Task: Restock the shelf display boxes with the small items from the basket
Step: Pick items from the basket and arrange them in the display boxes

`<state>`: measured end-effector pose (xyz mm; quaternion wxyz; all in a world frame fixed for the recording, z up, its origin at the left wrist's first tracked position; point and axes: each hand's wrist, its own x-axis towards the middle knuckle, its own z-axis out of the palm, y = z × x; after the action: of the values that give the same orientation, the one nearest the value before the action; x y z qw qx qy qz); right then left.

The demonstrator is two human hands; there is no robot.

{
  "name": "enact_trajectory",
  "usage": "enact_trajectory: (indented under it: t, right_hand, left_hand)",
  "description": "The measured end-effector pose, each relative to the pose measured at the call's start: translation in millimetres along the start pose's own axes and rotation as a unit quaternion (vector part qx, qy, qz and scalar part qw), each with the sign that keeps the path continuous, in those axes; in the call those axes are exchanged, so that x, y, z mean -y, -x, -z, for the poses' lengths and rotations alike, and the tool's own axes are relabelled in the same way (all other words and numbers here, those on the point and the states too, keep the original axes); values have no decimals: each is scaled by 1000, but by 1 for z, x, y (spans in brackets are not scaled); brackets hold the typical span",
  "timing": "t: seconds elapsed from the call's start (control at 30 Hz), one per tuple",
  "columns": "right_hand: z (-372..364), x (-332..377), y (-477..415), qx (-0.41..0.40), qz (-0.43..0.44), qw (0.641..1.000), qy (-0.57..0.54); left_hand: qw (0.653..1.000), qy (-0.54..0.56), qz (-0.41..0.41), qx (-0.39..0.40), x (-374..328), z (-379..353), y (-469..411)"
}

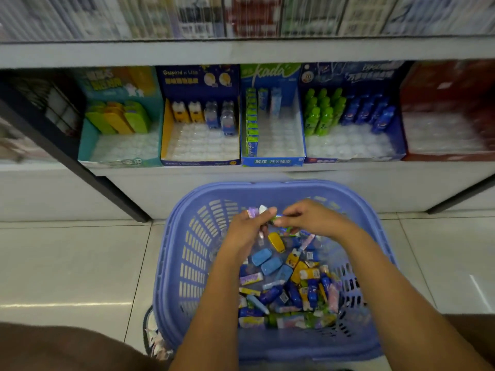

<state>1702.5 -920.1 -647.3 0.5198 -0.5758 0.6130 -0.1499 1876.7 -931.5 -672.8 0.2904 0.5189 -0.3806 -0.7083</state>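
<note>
A blue plastic basket stands on the floor below the shelf, holding several small colourful items. Over its far half, my left hand grips a few small pieces, purple and white, that stick up between its fingers. My right hand pinches a small green and white item right beside the left fingertips. On the shelf stand display boxes: a teal box, a navy and yellow box, a blue "kada" box, a dark blue box and a red box.
The boxes hold rows of items at the back, with bare white tray cells at the front. A higher shelf carries blurred packs. A dark upright post slants at the left. The floor is light tile; my knee shows bottom left.
</note>
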Motion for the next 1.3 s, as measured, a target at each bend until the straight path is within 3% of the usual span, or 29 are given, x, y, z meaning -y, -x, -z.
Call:
enact_trajectory:
  t: [0.2, 0.3, 0.43, 0.6, 0.8, 0.97, 1.03, 1.13, 1.3]
  right_hand:
    - [7, 37, 31, -92, 19, 986, -138]
    - [10, 52, 41, -97, 31, 981, -168]
    - [15, 67, 49, -121, 37, 966, -224]
    - [31, 70, 49, -150, 62, 976, -148]
    - [64, 82, 31, -297, 105, 927, -204]
    - [88, 98, 4, -227, 117, 913, -317]
    - [92, 106, -10, -265, 118, 916, -277]
    - [96, 117, -33, -360, 139, 919, -79]
    - [111, 138, -69, -411, 143, 882, 182]
  left_hand:
    - [996, -36, -63, -54, -34, -10, 21]
    - [998, 21, -64, 0, -44, -13, 32]
    - [993, -14, -116, 28, -56, -12, 37]
    - [985, -17, -168, -34, -65, -17, 38]
    - [978, 55, -163, -117, -71, -4, 33]
    - [974, 90, -156, -137, -80, 1, 31]
    - [972, 94, -155, -148, -81, 1, 30]
    - [972, 95, -157, -145, -80, 3, 28]
    - [969, 55, -174, -168, -80, 9, 24]
